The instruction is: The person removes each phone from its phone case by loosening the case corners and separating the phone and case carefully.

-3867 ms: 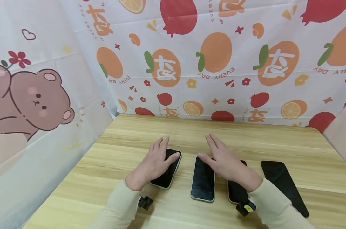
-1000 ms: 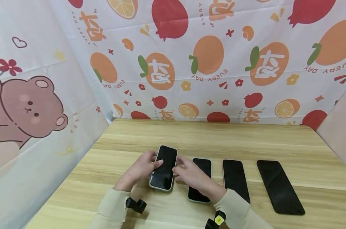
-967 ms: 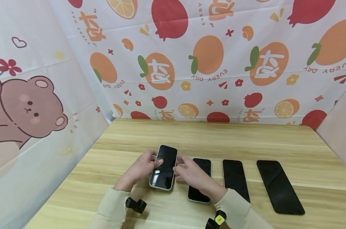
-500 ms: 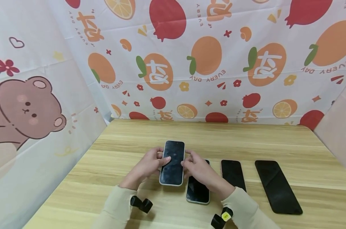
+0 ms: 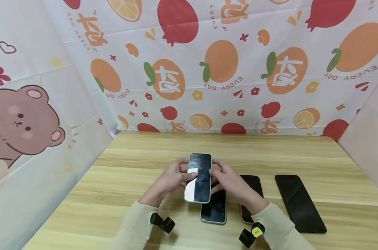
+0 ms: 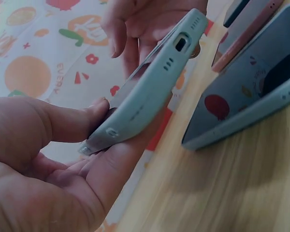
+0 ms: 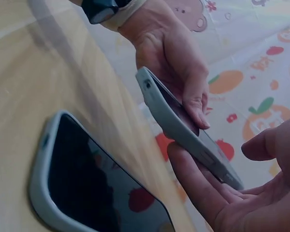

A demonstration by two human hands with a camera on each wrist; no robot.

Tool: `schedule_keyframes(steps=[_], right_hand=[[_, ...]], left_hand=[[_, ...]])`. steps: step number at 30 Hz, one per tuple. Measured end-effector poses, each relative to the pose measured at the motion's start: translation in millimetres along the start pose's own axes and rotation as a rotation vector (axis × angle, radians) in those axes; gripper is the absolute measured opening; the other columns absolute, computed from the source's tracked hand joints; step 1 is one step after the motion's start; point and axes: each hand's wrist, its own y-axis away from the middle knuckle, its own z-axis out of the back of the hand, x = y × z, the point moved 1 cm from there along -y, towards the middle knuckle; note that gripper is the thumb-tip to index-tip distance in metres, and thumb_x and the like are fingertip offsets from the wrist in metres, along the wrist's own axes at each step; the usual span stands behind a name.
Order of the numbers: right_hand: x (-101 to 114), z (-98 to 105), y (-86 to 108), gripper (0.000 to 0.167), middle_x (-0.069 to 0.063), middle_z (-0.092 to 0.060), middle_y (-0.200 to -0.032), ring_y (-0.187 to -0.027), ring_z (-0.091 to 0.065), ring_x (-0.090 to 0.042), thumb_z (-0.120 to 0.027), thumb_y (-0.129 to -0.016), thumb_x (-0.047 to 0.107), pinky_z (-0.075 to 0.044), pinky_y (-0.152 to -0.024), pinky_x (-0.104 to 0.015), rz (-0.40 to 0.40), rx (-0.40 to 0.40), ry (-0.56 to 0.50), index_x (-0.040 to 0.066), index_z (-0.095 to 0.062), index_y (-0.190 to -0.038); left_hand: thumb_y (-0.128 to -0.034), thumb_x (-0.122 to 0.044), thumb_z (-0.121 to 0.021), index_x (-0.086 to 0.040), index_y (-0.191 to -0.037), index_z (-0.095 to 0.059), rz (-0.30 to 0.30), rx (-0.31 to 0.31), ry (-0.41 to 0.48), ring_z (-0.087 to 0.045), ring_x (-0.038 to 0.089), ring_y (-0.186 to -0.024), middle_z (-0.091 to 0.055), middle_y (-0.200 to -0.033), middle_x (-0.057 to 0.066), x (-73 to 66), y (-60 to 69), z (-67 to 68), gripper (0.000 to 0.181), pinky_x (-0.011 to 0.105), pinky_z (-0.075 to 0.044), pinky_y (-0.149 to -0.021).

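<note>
A smartphone (image 5: 200, 177) in a pale grey-green case is held above the table, screen up. My left hand (image 5: 173, 177) grips its left side, thumb on the screen and fingers beneath. At its right edge my right hand (image 5: 229, 178) has its fingers under the case; in the right wrist view the right thumb (image 7: 261, 146) stands apart from the screen. The case's end with the charging port (image 6: 181, 44) shows in the left wrist view. Below lies a second pale-cased smartphone (image 5: 214, 210), partly hidden by the held one and the right hand.
To the right lie a smartphone with a pinkish edge (image 5: 252, 182), partly behind the right forearm, and a larger black smartphone (image 5: 299, 203). The wooden table (image 5: 114, 194) ends at a fruit-print cloth (image 5: 220, 100); a bear-print cloth (image 5: 26, 121) hangs at the left.
The smartphone at the left, lying flat at first, has been picked up by both hands and carried right, over the second smartphone's far end. The head view has shifted slightly.
</note>
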Motion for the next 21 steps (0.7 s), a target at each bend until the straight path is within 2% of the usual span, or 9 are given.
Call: schedule_keyframes(steps=[6, 13, 18, 21], right_hand=[[-4.9, 19.7, 0.9, 0.050, -0.019, -0.059, -0.110, -0.082, -0.067, -0.021, -0.036, -0.108, 0.032, -0.062, -0.071, -0.039, 0.022, 0.025, -0.052, -0.002, -0.034, -0.145], [-8.6, 40.0, 0.6, 0.063, -0.012, -0.069, -0.098, -0.073, -0.071, -0.020, -0.029, -0.107, 0.048, -0.061, -0.063, -0.043, 0.080, 0.021, -0.100, -0.006, -0.045, -0.136], [-14.3, 49.2, 2.1, 0.065, -0.008, -0.073, -0.088, -0.067, -0.071, -0.017, -0.027, -0.108, 0.048, -0.059, -0.053, -0.037, 0.094, -0.011, -0.121, -0.010, -0.050, -0.125], [-16.0, 52.8, 2.1, 0.059, -0.003, -0.072, -0.078, -0.058, -0.066, -0.014, -0.027, -0.108, 0.046, -0.056, -0.048, -0.032, 0.118, -0.037, -0.150, -0.007, -0.052, -0.116]], left_hand=[[-0.0965, -0.009, -0.063, -0.002, -0.138, -0.041, 0.000, 0.040, -0.012, -0.069, 0.020, -0.082, -0.066, -0.106, 0.018, -4.7, -4.5, -12.0, 0.047, 0.045, -0.062, -0.071], [-0.0969, -0.010, -0.063, -0.002, -0.139, -0.041, -0.008, 0.100, -0.030, -0.070, 0.021, -0.086, -0.066, -0.108, 0.018, -10.5, -10.8, -25.6, 0.048, 0.045, -0.062, -0.073], [-0.0973, -0.010, -0.062, 0.000, -0.138, -0.041, -0.024, 0.168, -0.027, -0.070, 0.020, -0.081, -0.070, -0.103, 0.016, -11.9, -16.1, -38.2, 0.047, 0.045, -0.061, -0.069], [-0.0976, -0.012, -0.061, -0.002, -0.139, -0.042, -0.022, 0.181, -0.013, -0.070, 0.019, -0.082, -0.070, -0.104, 0.015, -12.8, -18.5, -42.6, 0.047, 0.044, -0.061, -0.070]])
